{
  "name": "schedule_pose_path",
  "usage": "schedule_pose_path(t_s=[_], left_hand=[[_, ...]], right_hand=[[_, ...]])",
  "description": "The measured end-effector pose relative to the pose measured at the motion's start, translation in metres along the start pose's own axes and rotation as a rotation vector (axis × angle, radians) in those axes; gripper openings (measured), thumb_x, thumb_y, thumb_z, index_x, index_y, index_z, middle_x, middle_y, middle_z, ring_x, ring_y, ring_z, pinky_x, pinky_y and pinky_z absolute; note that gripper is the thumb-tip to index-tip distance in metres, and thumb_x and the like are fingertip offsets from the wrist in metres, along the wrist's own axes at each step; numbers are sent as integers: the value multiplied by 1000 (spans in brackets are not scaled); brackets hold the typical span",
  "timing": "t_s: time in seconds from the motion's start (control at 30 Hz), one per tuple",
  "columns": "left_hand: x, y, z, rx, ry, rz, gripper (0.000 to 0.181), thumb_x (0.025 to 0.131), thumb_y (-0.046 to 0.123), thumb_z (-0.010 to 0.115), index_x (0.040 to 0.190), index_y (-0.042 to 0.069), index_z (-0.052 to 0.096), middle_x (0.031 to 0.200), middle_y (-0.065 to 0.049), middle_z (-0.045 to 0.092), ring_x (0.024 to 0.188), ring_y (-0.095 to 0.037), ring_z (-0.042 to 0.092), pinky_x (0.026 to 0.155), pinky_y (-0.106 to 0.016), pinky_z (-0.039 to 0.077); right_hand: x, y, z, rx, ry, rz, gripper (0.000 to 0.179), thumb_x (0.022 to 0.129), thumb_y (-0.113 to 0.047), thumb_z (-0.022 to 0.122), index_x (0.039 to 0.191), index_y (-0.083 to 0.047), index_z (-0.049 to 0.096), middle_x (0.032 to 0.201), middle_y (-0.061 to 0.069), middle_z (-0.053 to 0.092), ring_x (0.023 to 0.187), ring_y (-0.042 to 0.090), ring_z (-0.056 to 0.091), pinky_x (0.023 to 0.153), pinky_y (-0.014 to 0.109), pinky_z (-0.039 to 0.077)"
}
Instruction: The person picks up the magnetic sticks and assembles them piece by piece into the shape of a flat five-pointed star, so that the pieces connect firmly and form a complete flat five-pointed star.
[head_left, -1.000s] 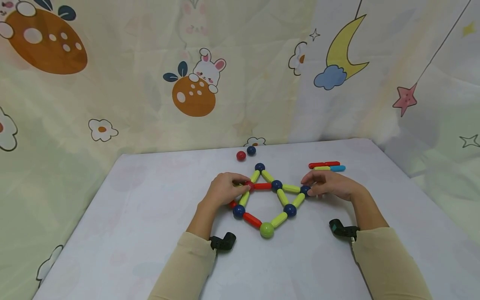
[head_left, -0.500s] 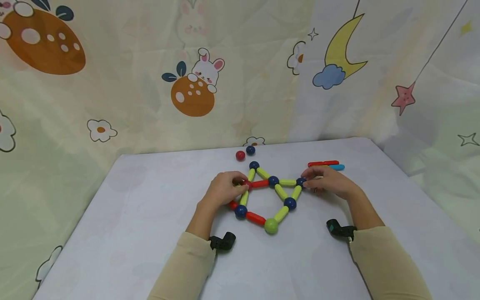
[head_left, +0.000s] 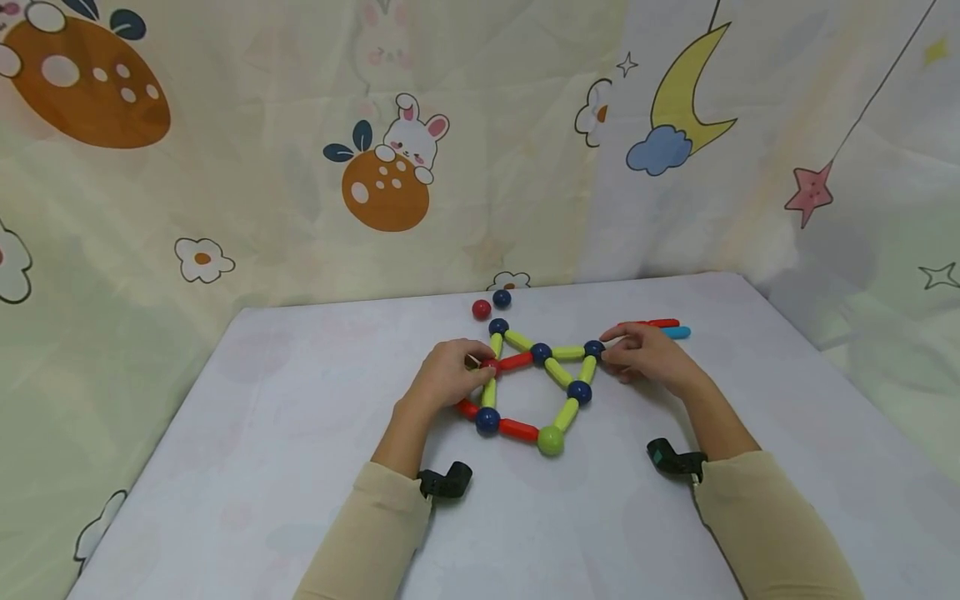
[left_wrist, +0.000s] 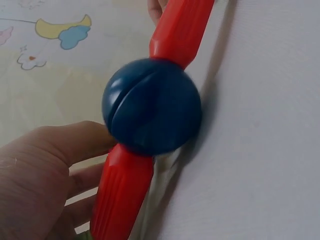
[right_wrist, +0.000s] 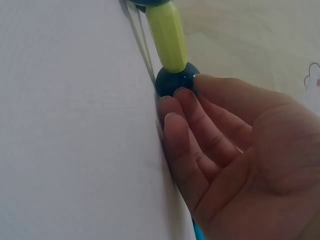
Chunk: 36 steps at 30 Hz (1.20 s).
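Observation:
Magnetic rods and balls form a linked frame lying on the table. My left hand point(head_left: 448, 375) pinches the red ball point(head_left: 491, 365) on its left side. At the right corner, my right hand point(head_left: 647, 358) pinches a dark blue ball point(head_left: 594, 348) between thumb and fingertips; in the right wrist view a yellow-green rod point(right_wrist: 168, 37) leads off that ball. Nearest the person are a green ball point(head_left: 551, 440) and a blue ball point(head_left: 487, 421), joined by a red rod point(head_left: 519, 429). The left wrist view shows this blue ball point(left_wrist: 152, 107) large, covering the left fingertips.
A loose red ball point(head_left: 482, 309) and a loose blue ball point(head_left: 502, 298) lie near the far edge of the white table point(head_left: 300, 433). Behind the right hand are a red rod point(head_left: 663, 322) and a blue rod point(head_left: 677, 332), partly hidden. A patterned curtain point(head_left: 510, 167) hangs behind.
The frame has turned anticlockwise about the left hand: its right corner moved away and leftward with my right hand, while the green ball swung right. My left hand stays nearly in place.

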<state>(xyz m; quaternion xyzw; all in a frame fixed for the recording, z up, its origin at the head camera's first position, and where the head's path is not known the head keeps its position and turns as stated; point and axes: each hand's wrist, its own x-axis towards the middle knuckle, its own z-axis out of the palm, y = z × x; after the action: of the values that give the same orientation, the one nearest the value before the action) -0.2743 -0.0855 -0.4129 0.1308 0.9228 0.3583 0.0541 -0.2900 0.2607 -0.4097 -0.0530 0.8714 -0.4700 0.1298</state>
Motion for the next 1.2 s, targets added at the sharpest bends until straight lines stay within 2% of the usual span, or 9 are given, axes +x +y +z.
schedule_pose_path(t_s=[0.23, 0.4, 0.5, 0.7, 0.93, 1.1, 1.2], left_hand=[[-3, 1, -4, 19, -31, 31, 16, 94, 30, 76, 108, 22, 77, 99, 3, 72, 94, -17, 64, 80, -31, 55], [-4, 4, -5, 46, -43, 51, 15, 93, 32, 77, 105, 22, 78, 96, 4, 71, 91, -17, 63, 82, -33, 54], [-5, 6, -6, 58, -50, 61, 15, 93, 33, 76, 103, 22, 78, 95, 4, 71, 90, -16, 63, 82, -34, 54], [-6, 8, -6, 45, -67, 71, 13, 94, 33, 75, 97, 22, 79, 91, 7, 72, 89, -16, 63, 83, -34, 54], [-6, 9, -8, 9, -107, 65, 13, 94, 32, 73, 93, 22, 82, 82, 8, 72, 87, -18, 60, 75, -31, 52], [-6, 13, -11, 11, -142, 50, 15, 93, 32, 74, 84, 23, 82, 79, 7, 72, 85, -18, 58, 70, -30, 49], [-7, 16, -13, 16, -178, 53, 16, 92, 31, 75, 80, 24, 82, 76, 8, 72, 82, -18, 57, 68, -29, 47]], right_hand=[[1, 1, 1, 33, -37, -13, 56, 98, -26, 71, 148, -12, 50, 140, 20, 64, 112, 28, 69, 85, 30, 61], [2, -2, 3, 10, -77, -40, 58, 96, -27, 73, 149, -16, 50, 151, 16, 56, 130, 35, 59, 89, 33, 60], [1, -2, 3, -3, -97, -52, 60, 96, -28, 73, 150, -17, 49, 155, 15, 52, 134, 37, 54, 90, 34, 59], [0, -1, 3, -20, -129, -81, 61, 93, -29, 75, 148, -18, 51, 157, 13, 49, 134, 36, 52, 88, 34, 58], [2, -4, 7, -84, -152, -113, 61, 92, -28, 75, 147, -16, 54, 158, 15, 46, 120, 32, 60, 84, 34, 58], [0, -8, 10, -112, -120, -106, 57, 93, -30, 75, 145, -14, 56, 153, 17, 50, 120, 32, 60, 84, 33, 59], [0, -9, 14, -151, -78, -103, 51, 95, -32, 74, 140, -11, 59, 142, 18, 58, 114, 30, 63, 82, 32, 59]])
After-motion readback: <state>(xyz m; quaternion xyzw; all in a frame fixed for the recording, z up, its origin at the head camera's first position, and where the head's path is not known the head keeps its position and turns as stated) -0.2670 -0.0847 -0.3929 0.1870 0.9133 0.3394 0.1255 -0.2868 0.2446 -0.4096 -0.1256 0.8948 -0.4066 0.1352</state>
